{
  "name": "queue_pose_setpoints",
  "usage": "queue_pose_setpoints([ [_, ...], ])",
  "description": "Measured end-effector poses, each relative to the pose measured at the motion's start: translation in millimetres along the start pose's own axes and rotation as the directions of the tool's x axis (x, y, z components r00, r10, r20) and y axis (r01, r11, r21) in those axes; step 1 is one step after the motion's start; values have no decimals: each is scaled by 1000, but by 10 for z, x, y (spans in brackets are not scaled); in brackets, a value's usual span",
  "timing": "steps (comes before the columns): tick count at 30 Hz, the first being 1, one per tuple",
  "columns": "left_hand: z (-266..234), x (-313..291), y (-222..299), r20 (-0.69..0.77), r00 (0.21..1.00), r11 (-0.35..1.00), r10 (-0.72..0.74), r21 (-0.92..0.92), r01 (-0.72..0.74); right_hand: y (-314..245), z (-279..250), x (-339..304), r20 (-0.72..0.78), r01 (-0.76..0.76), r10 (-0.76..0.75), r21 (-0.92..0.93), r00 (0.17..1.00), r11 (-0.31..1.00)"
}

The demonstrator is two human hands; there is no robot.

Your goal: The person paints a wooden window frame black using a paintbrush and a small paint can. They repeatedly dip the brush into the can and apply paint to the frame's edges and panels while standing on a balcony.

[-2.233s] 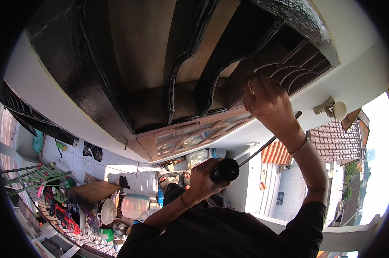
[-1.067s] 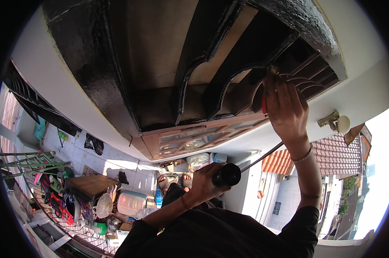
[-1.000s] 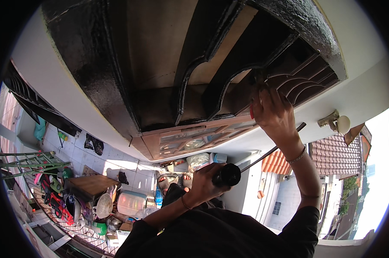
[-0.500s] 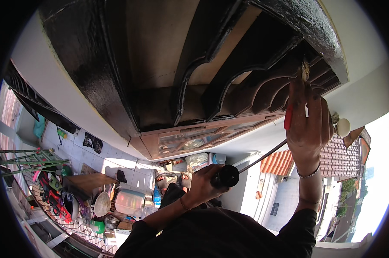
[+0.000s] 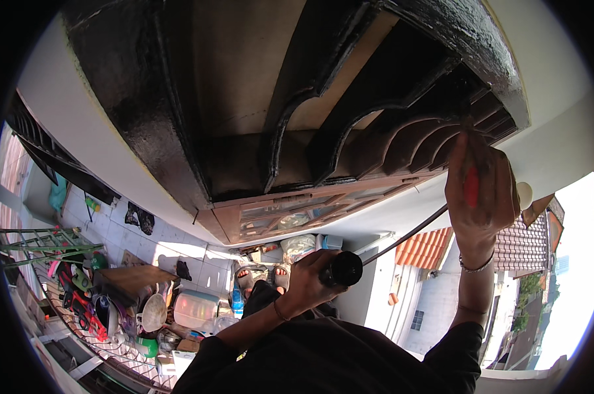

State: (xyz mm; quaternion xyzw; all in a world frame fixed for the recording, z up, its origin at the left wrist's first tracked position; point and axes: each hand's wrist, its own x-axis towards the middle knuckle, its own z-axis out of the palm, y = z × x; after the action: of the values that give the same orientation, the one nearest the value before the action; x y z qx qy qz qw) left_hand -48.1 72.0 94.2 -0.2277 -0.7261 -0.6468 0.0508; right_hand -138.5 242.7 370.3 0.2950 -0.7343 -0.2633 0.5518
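My right hand (image 5: 491, 203) is raised at the right, closed around a paintbrush (image 5: 471, 186) with a red handle. Its bristle end, blurred and in shadow, is at the brown curved slats (image 5: 399, 146) of a louvred wooden panel overhead. Slats farther left, such as one black slat (image 5: 310, 62), look glossy and dark, as does the thick frame (image 5: 123, 98). Lower down, my left hand (image 5: 303, 284) grips a small round black container (image 5: 345, 268) in front of my body. What is inside the container is too dark to make out.
Below the slats is a brown wooden window (image 5: 297, 213) with glass panes. On the tiled floor far below are a clear plastic box (image 5: 196, 310), a brown board (image 5: 134, 284) and piled household items. A thin dark cable or rod (image 5: 409, 235) passes behind my right wrist. A green metal rack (image 5: 50, 247) stands left.
My right hand has shifted slightly right and down and turned, so the red handle now shows across the fingers. The bristles have moved lower along the slats. My left hand stays nearly still.
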Motion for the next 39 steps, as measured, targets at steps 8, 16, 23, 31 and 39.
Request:
queue_pose_setpoints([
  [8,5,-26,-13,21,1000,999,-13,30,12,-496,162,-318,366,148,-224,223,903,964],
  [16,-34,-52,-11,7,1000,999,-5,44,5,-262,220,-104,299,186,-181,13,937,983],
  [23,-41,-51,16,18,1000,999,-25,43,25,-501,302,-390,310,211,-288,257,906,943],
  [31,-56,-63,1,1,1000,998,-19,53,19,-403,248,-386,289,242,-291,195,912,951],
  [39,-57,-41,2,6,1000,999,6,48,-6,-197,63,-288,313,250,-263,82,913,965],
])
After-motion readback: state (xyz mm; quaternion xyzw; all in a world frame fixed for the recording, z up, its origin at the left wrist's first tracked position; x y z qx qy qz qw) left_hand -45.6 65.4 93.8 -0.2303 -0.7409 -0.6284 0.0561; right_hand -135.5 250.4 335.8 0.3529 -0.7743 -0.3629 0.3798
